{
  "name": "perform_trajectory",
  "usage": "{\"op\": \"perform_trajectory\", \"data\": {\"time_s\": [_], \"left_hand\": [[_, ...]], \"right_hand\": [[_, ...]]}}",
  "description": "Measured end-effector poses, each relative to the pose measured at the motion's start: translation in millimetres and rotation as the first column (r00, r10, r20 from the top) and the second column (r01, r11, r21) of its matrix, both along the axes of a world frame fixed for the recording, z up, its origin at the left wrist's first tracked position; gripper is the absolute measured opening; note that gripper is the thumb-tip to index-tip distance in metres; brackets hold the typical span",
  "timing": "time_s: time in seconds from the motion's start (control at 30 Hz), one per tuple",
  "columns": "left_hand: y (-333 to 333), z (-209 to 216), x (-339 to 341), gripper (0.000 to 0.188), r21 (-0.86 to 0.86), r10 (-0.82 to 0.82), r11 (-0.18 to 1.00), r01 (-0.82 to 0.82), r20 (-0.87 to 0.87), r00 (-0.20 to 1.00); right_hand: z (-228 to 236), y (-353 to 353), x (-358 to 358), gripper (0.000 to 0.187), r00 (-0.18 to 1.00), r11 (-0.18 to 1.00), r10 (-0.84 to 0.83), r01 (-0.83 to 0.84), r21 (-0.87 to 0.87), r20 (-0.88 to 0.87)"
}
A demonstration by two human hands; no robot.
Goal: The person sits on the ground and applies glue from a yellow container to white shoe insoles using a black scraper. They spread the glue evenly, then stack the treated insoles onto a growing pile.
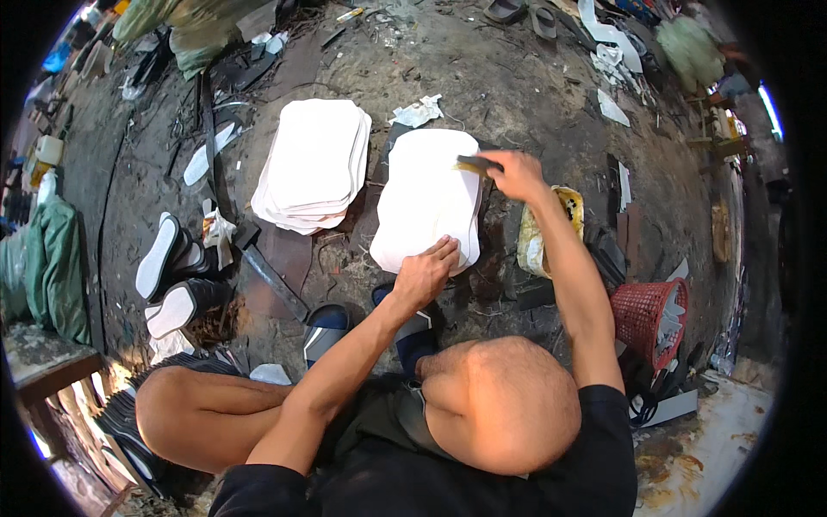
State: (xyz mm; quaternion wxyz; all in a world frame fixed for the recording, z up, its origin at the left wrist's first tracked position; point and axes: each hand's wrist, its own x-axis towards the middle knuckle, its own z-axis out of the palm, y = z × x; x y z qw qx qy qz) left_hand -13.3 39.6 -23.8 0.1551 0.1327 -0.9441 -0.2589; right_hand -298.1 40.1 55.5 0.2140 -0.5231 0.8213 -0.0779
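A brush [469,164] with a dark handle and yellowish bristles is gripped in my right hand [519,176]. Its bristles touch, or nearly touch, the upper right part of a stack of white sheets [422,185] with rounded, waisted outlines. My left hand [427,270] lies on the near end of that stack, fingers stretched out on the top sheet. Just left of it is a second, thicker pile of similar white sheets [314,155], unevenly stacked. Beneath my right forearm stands a stained yellow tub [531,246], partly hidden by the arm.
A hammer [274,276] lies left of my feet. Shoes with white soles [158,258] are farther left, near a green sack [57,258]. At the right a red basket [633,314] holds pale scraps. Scraps litter the dark ground. Sandals [544,22] lie at the far side.
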Motion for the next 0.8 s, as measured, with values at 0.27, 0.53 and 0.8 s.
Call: {"op": "perform_trajectory", "data": {"time_s": [0.27,0.53,0.8], "left_hand": [[-40.8,11.9,-10.6,0.038,-0.055,-0.214,0.973,0.224,0.152,0.965],[-41.9,1.5,-6.9,0.053,0.065,0.033,0.997,-0.034,0.019,0.999],[-33.7,20.9,-5.2,0.033,0.653,0.64,0.562,-0.507,0.045,0.767]], "right_hand": [[32.7,50.0,52.4,0.039,0.998,0.964,-0.062,0.054,-0.261,-0.024],[33.2,-33.9,104.8,0.048,0.911,0.937,0.344,-0.318,0.141,-0.228],[-7.1,-17.9,66.2,0.039,0.995,0.989,0.053,-0.065,-0.134,-0.088]]}}
